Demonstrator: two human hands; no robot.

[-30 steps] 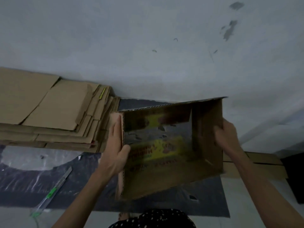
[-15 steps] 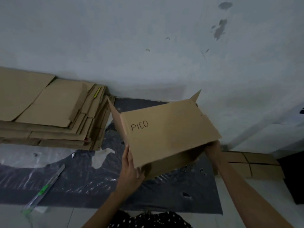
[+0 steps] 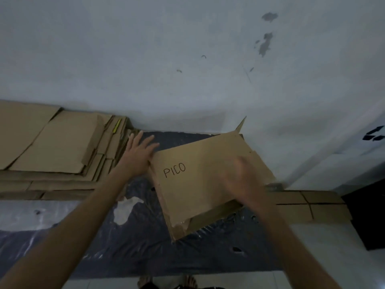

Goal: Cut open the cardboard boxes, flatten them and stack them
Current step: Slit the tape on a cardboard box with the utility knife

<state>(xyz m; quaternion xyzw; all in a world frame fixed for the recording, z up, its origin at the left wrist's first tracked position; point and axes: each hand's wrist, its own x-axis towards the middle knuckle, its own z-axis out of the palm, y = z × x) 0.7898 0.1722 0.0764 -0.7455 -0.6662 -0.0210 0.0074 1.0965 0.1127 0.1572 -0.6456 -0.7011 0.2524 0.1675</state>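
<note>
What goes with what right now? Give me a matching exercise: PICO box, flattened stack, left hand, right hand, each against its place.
Things:
1. PICO box
2. flattened stack
3. left hand
4. right hand

Places:
A. along the wall, far left
B. over the box's top face, blurred
C. on the black plastic sheet
D. at the box's left edge, fingers spread

Pairs: 1-C; 2-A; 3-D; 4-B

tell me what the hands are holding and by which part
Nothing is gripped. The left hand, fingers spread, touches the box at its upper left edge; the right hand is blurred over its top face, seemingly open.
</note>
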